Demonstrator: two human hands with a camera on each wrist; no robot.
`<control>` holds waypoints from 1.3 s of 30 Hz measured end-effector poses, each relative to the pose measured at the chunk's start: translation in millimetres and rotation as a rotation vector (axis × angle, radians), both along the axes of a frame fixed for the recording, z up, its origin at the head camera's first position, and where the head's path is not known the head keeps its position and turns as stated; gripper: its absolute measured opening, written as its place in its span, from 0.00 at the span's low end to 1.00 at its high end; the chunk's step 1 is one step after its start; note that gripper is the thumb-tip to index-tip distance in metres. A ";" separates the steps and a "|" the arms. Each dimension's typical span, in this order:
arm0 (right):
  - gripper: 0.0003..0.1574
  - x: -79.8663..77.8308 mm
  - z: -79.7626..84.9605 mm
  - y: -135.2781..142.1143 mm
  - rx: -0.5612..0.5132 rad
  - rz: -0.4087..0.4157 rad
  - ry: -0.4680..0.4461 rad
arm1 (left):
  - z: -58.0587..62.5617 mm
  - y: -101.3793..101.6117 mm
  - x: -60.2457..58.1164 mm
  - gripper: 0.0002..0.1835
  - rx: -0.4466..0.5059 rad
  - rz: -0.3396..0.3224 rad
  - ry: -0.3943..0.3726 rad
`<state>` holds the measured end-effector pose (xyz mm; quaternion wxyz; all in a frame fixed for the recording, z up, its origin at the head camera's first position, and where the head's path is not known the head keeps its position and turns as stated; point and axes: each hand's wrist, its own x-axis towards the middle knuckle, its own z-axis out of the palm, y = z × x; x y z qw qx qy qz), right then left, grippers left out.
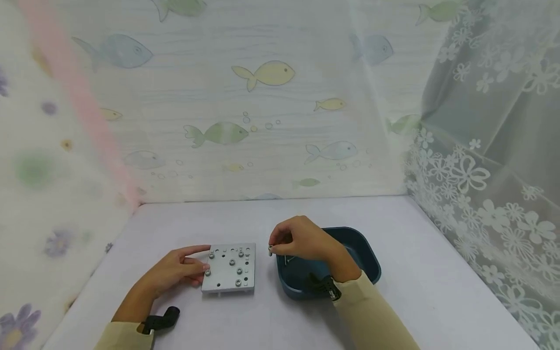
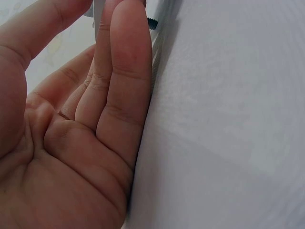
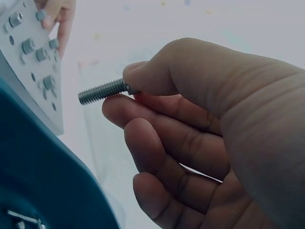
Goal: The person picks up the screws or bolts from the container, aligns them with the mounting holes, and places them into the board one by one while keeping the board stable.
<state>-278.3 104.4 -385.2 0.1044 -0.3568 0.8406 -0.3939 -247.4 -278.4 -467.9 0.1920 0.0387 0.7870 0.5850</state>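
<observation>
My left hand (image 1: 175, 270) holds the left edge of a silver metal plate (image 1: 224, 273), its fingertips right at the rim. Several socket-head screws (image 1: 232, 262) stand in the plate among bare holes; in the left wrist view a dark threaded end (image 2: 152, 23) shows past the fingers (image 2: 128, 62). Between thumb and index finger, my right hand (image 1: 306, 240) pinches a single screw (image 3: 102, 91). Its threaded shank points out toward the plate, while the head is hidden by the fingertips. This hand is above the left rim of a dark blue bin (image 1: 372, 262).
Inside the bin lie a few loose metal screws (image 3: 26, 218). A white cloth covers the table (image 1: 175, 223). Behind it hangs a fish-print curtain (image 1: 271, 146), with a lace curtain (image 1: 490, 194) on the right.
</observation>
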 end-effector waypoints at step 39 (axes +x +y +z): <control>0.04 10.7 -25.4 -46.1 0.095 0.109 0.099 | 3.2 0.4 -0.8 0.45 -0.013 -0.003 0.009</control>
